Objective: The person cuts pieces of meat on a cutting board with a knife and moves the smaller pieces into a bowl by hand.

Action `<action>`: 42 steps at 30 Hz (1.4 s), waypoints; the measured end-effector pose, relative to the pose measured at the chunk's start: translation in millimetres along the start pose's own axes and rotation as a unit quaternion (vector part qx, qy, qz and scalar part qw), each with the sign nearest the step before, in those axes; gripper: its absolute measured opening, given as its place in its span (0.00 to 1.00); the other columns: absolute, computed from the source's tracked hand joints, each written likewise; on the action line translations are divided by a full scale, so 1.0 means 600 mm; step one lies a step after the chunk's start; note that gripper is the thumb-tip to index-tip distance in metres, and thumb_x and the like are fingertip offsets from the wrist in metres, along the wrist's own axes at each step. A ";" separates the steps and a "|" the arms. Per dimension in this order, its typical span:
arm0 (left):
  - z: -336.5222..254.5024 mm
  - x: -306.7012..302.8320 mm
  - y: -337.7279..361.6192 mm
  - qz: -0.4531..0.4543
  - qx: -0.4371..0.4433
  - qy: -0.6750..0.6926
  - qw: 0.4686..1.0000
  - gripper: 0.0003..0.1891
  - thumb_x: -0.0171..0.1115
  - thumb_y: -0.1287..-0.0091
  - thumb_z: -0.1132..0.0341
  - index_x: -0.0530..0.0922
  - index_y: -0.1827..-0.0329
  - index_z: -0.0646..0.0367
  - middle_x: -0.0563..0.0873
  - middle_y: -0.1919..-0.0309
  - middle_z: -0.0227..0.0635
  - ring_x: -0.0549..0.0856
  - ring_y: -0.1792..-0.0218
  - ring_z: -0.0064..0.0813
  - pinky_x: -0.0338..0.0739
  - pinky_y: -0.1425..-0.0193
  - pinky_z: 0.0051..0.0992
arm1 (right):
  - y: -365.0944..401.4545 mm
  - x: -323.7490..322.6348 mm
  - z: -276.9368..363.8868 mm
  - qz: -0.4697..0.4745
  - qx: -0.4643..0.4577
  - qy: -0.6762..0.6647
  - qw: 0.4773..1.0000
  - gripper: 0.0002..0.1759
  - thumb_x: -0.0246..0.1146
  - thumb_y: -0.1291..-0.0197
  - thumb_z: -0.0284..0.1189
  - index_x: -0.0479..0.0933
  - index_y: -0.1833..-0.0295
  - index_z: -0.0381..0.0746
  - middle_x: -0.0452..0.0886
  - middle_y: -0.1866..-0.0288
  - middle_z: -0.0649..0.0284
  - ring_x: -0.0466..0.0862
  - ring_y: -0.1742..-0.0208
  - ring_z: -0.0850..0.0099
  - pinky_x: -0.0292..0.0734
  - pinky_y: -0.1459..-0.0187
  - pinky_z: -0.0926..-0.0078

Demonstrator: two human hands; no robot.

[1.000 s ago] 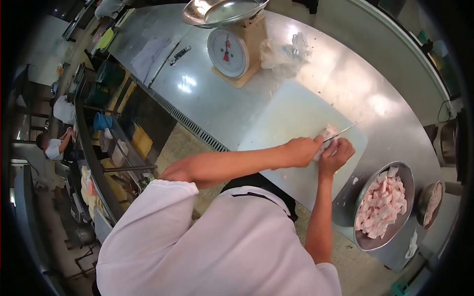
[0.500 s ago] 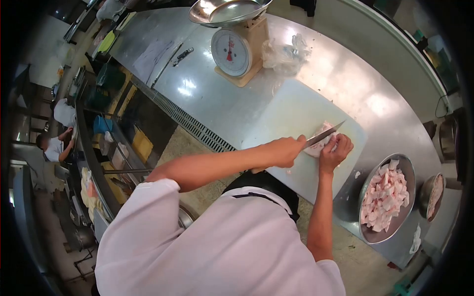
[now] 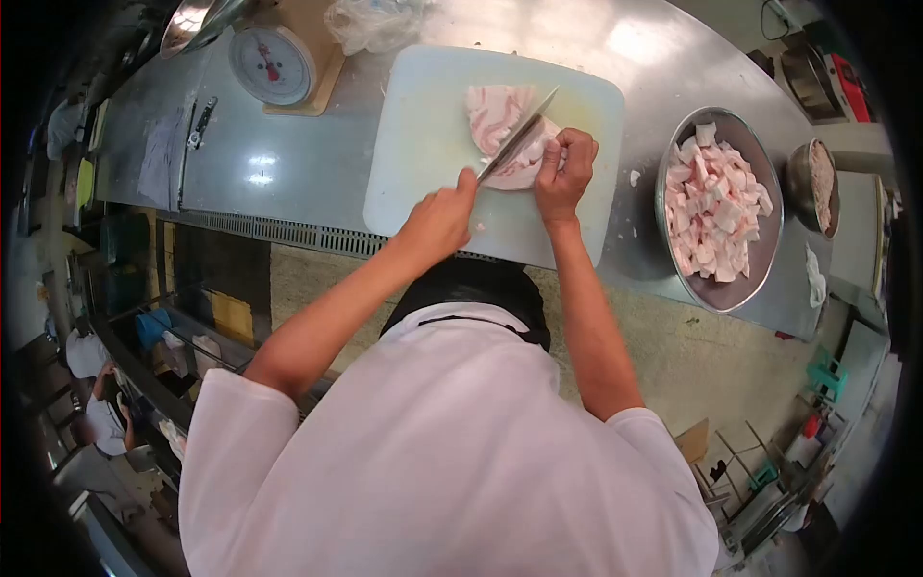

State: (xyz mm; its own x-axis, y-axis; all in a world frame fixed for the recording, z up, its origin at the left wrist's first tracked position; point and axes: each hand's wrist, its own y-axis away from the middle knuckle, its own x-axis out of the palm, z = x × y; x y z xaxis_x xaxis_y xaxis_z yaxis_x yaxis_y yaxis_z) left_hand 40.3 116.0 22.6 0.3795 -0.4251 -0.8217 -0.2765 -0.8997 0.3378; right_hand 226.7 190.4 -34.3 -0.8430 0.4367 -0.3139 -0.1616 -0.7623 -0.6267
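My left hand (image 3: 437, 223) is closed round the handle of a kitchen knife (image 3: 519, 137). The blade slants up and to the right across a slab of pale pink, fatty meat (image 3: 495, 108), and hides part of it. On the slab's right end rest the curled fingers of my right hand (image 3: 565, 175), close to the blade. Both the meat and the hands are over a white cutting board (image 3: 413, 115). To the right stands an oval metal bowl (image 3: 769, 252) heaped with cut meat chunks (image 3: 716, 202).
A dial scale (image 3: 272, 65) and a crumpled plastic bag (image 3: 375, 21) stand beyond the board on the metal table (image 3: 288, 154). A smaller bowl (image 3: 800, 183) sits far right. Papers (image 3: 159, 163) lie at left. Other people in white (image 3: 104, 423) are at the far left.
My view has turned, so the board and scale appear further left and higher. The knife remains across the meat in my left hand, and more of the slab shows beyond the blade.
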 end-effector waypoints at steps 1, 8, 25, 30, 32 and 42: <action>0.011 0.004 -0.034 -0.048 0.043 0.017 0.998 0.17 0.56 0.40 0.77 0.63 0.49 0.70 0.82 0.72 0.61 0.83 0.68 0.63 0.77 0.64 0.53 | 0.007 -0.005 0.002 0.003 0.013 -0.011 1.000 0.03 0.59 0.38 0.22 0.71 0.63 0.36 0.73 0.65 0.57 0.71 0.60 0.57 0.68 0.55 0.63; 0.014 -0.114 0.020 -0.049 -0.029 0.223 0.973 0.11 0.55 0.32 0.71 0.65 0.52 0.64 0.79 0.79 0.48 0.80 0.82 0.43 0.73 0.76 0.40 | 0.025 -0.126 -0.011 0.128 0.108 -0.057 0.984 0.08 0.66 0.46 0.22 0.75 0.62 0.34 0.78 0.57 0.55 0.77 0.51 0.57 0.73 0.49 0.63; 0.111 -0.011 0.120 -0.163 -0.157 0.146 0.963 0.15 0.54 0.33 0.74 0.61 0.47 0.65 0.82 0.67 0.66 0.81 0.60 0.68 0.75 0.56 0.56 | -0.215 0.034 -0.018 0.437 0.042 0.187 0.879 0.35 0.80 0.68 0.36 0.84 0.47 0.41 0.82 0.43 0.51 0.81 0.42 0.56 0.78 0.41 0.64; 0.113 -0.017 0.117 -0.140 -0.187 0.201 0.951 0.14 0.54 0.32 0.73 0.61 0.48 0.66 0.82 0.67 0.67 0.81 0.60 0.68 0.75 0.56 0.56 | -0.193 0.122 -0.012 0.551 -0.003 0.215 0.806 0.41 0.81 0.72 0.33 0.82 0.43 0.39 0.85 0.48 0.50 0.84 0.46 0.56 0.80 0.45 0.63; 0.116 -0.019 0.116 -0.140 -0.188 0.197 0.952 0.14 0.54 0.32 0.73 0.61 0.48 0.66 0.82 0.67 0.67 0.81 0.60 0.68 0.75 0.55 0.56 | -0.188 0.131 -0.006 0.629 0.048 0.233 0.740 0.39 0.80 0.74 0.30 0.82 0.45 0.39 0.84 0.48 0.48 0.84 0.47 0.55 0.80 0.47 0.63; 0.102 -0.029 0.124 -0.160 -0.153 0.141 0.965 0.13 0.54 0.32 0.74 0.63 0.48 0.66 0.82 0.70 0.65 0.81 0.61 0.69 0.72 0.57 0.57 | -0.041 0.020 0.064 0.400 -0.141 0.033 0.905 0.21 0.64 0.59 0.10 0.78 0.57 0.41 0.72 0.43 0.56 0.75 0.42 0.52 0.74 0.43 0.62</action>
State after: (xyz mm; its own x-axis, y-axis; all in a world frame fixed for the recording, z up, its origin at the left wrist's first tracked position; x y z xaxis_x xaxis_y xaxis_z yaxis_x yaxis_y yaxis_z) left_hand -41.1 62.5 34.0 0.6390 -0.0927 -0.7636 0.1508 -0.9583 0.2426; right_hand 200.7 196.2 4.8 -0.5976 -0.1665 -0.7843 0.6327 -0.6988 -0.3337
